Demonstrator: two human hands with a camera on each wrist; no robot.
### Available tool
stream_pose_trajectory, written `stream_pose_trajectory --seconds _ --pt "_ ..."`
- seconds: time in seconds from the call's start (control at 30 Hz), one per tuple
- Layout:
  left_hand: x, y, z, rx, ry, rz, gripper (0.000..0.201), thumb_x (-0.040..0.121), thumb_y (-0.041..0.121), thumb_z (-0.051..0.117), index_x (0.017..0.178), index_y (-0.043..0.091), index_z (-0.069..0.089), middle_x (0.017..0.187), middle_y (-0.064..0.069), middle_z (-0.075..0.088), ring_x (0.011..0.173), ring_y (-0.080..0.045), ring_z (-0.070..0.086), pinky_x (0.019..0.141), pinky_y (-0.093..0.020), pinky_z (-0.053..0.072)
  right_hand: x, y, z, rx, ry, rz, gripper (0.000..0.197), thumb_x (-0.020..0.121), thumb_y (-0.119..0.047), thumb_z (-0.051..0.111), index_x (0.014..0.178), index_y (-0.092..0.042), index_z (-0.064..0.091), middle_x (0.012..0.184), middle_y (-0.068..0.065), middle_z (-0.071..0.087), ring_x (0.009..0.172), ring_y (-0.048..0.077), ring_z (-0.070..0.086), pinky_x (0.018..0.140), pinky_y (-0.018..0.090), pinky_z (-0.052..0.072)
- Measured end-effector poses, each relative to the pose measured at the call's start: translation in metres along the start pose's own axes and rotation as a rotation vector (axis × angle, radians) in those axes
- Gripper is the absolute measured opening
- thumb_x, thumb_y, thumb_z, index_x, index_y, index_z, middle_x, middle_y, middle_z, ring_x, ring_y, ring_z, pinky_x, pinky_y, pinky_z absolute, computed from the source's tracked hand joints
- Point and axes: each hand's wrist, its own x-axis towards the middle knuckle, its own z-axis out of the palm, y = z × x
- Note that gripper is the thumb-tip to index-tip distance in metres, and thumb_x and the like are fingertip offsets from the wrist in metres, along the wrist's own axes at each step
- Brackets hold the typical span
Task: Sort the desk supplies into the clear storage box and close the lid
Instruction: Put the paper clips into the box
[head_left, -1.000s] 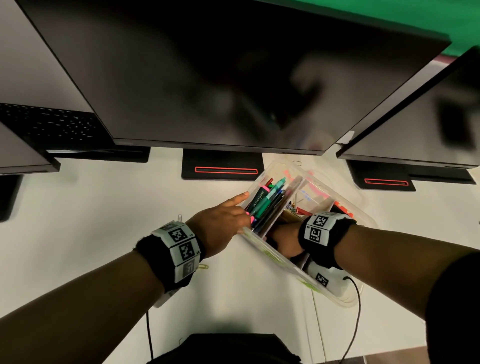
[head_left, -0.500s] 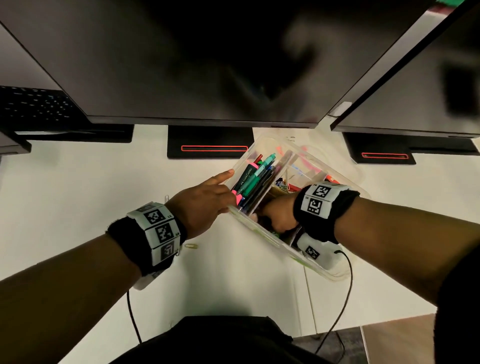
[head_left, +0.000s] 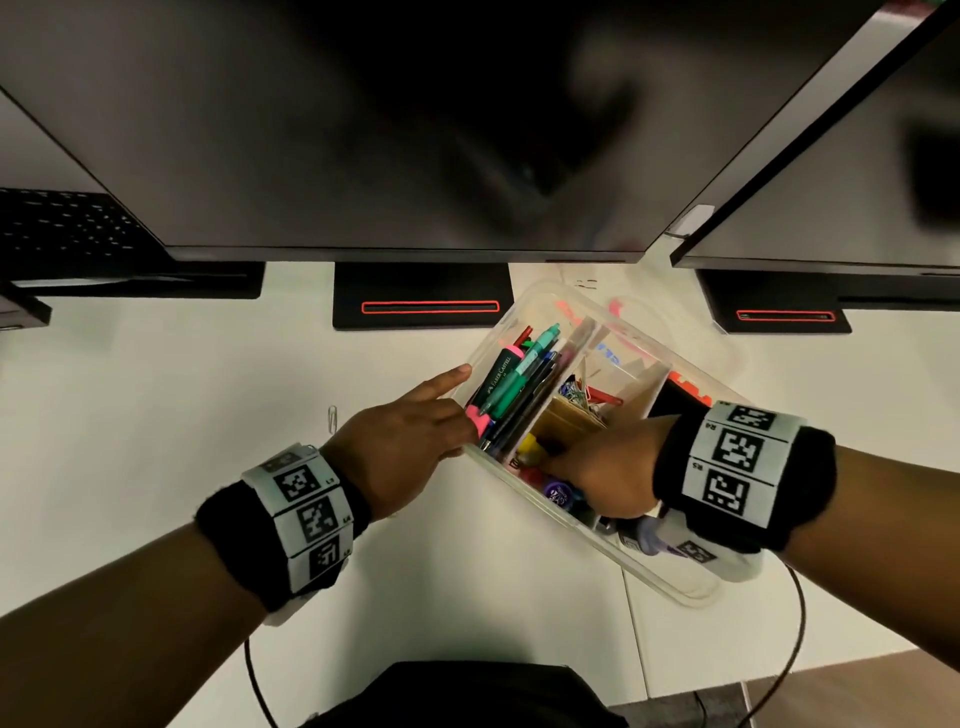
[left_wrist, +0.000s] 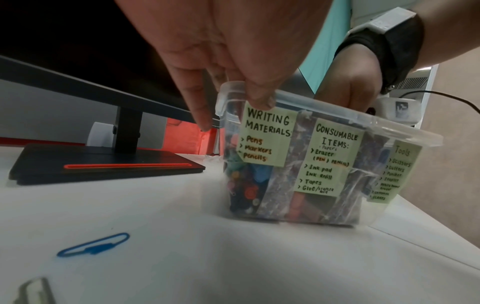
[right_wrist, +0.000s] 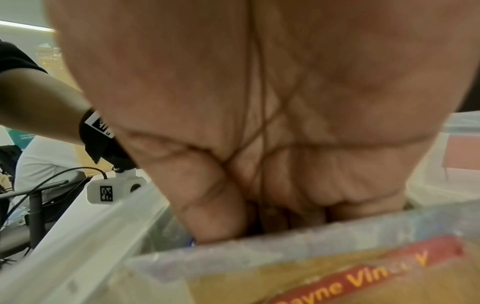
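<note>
The clear storage box (head_left: 691, 592) stands open on the white desk, split into compartments. Pens and markers (head_left: 514, 389) fill its left compartment, labelled "Writing Materials" (left_wrist: 267, 131). My left hand (head_left: 415, 436) holds the box's left corner (left_wrist: 226, 96), thumb (left_wrist: 259, 98) on the near wall and index finger (head_left: 457, 374) straight along the end wall. My right hand (head_left: 608, 467) reaches down into the middle compartment among small coloured items (head_left: 545, 478). Its fingers (right_wrist: 285, 207) bend down behind a divider (right_wrist: 285, 240), and whatever they hold is hidden.
Loose paper clips lie on the desk left of the box: a silver one (head_left: 332, 418) and a blue one (left_wrist: 93, 246). Two dark monitors overhang the desk on black stands (head_left: 423, 296). A clear lid-like piece (head_left: 727, 353) lies behind the box. A yellow packet (right_wrist: 363, 277) sits in the neighbouring compartment.
Both hands stay at the box. The left keeps its hold on the corner and the right has shifted slightly inside the middle compartment. The head view has tilted a little.
</note>
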Motion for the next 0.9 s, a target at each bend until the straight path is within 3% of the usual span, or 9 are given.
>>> stream_pose_trajectory --seconds 0.07,0.1,0.17,0.3,0.5,0.67,0.73,0.83,0.9 --pt "-0.001 0.0 0.001 -0.032 0.007 -0.014 0.027 0.085 0.011 0.065 0.107 0.025 0.06 0.1 0.008 0.066 0.134 -0.019 0.042 0.09 -0.04 0.055 -0.002 -0.002 -0.003 -0.01 -0.049 -0.005 0.028 0.098 -0.012 0.038 0.124 -0.01 0.05 0.122 0.008 0.056 0.104 0.021 0.052 0.099 0.033 0.041" --pt "-0.001 0.0 0.001 -0.041 0.011 -0.017 0.026 0.085 0.011 0.065 0.106 0.026 0.06 0.101 0.009 0.067 0.135 -0.019 0.04 0.09 -0.04 0.055 -0.004 -0.002 -0.005 0.041 -0.04 -0.019 0.025 0.099 -0.01 0.036 0.118 -0.01 0.052 0.115 0.008 0.057 0.097 0.019 0.05 0.09 0.031 0.043" --pt "0.001 0.001 -0.004 -0.044 0.012 -0.011 0.026 0.083 0.011 0.068 0.104 0.025 0.062 0.099 0.008 0.068 0.134 -0.021 0.042 0.09 -0.04 0.055 -0.008 -0.006 -0.009 0.142 -0.023 -0.017 0.032 0.097 -0.008 0.033 0.124 -0.007 0.051 0.117 0.012 0.058 0.089 0.019 0.049 0.078 0.028 0.041" --pt "0.003 0.008 -0.017 -0.011 0.007 -0.019 0.025 0.073 0.008 0.077 0.092 0.02 0.067 0.091 0.003 0.071 0.126 -0.027 0.051 0.079 -0.035 0.06 0.011 -0.009 -0.007 0.179 0.109 0.053 0.039 0.092 -0.015 0.043 0.13 -0.015 0.051 0.124 0.007 0.059 0.109 0.024 0.057 0.094 0.033 0.049" --pt "0.006 0.01 -0.024 -0.043 -0.2 -0.156 0.022 0.096 0.016 0.047 0.115 0.023 0.058 0.122 0.006 0.06 0.146 -0.013 0.013 0.104 -0.034 0.044 0.049 -0.007 -0.003 0.136 0.046 0.15 0.038 0.092 -0.026 0.043 0.125 -0.011 0.056 0.124 0.009 0.061 0.111 0.025 0.058 0.099 0.038 0.048" --pt "0.008 0.013 -0.023 -0.004 -0.231 -0.155 0.028 0.097 0.017 0.047 0.125 0.022 0.052 0.133 0.004 0.055 0.146 -0.015 0.011 0.114 -0.035 0.032 0.046 -0.009 -0.008 0.084 -0.021 0.185 0.039 0.096 -0.022 0.04 0.13 -0.009 0.052 0.132 0.012 0.055 0.12 0.025 0.052 0.106 0.034 0.041" --pt "0.008 0.011 -0.022 -0.008 -0.224 -0.163 0.029 0.097 0.017 0.046 0.125 0.022 0.051 0.133 0.005 0.054 0.146 -0.014 0.009 0.114 -0.035 0.033 0.043 -0.013 -0.011 -0.013 -0.079 0.183 0.036 0.098 -0.018 0.037 0.128 -0.005 0.052 0.131 0.013 0.054 0.12 0.026 0.051 0.102 0.029 0.038" --pt "0.006 0.008 -0.018 -0.048 -0.19 -0.151 0.025 0.097 0.015 0.044 0.118 0.023 0.055 0.123 0.006 0.059 0.146 -0.014 0.012 0.111 -0.038 0.035 0.044 -0.018 -0.013 -0.092 -0.158 0.171 0.023 0.099 -0.015 0.038 0.101 -0.005 0.058 0.113 0.015 0.059 0.096 0.026 0.056 0.094 0.029 0.037" --pt "0.005 0.008 -0.017 -0.055 -0.169 -0.155 0.024 0.097 0.015 0.044 0.115 0.024 0.057 0.12 0.007 0.061 0.146 -0.014 0.012 0.11 -0.037 0.037 0.045 -0.019 -0.012 -0.082 -0.16 0.194 0.026 0.1 -0.013 0.038 0.116 -0.004 0.055 0.129 0.017 0.054 0.113 0.027 0.052 0.102 0.028 0.033"
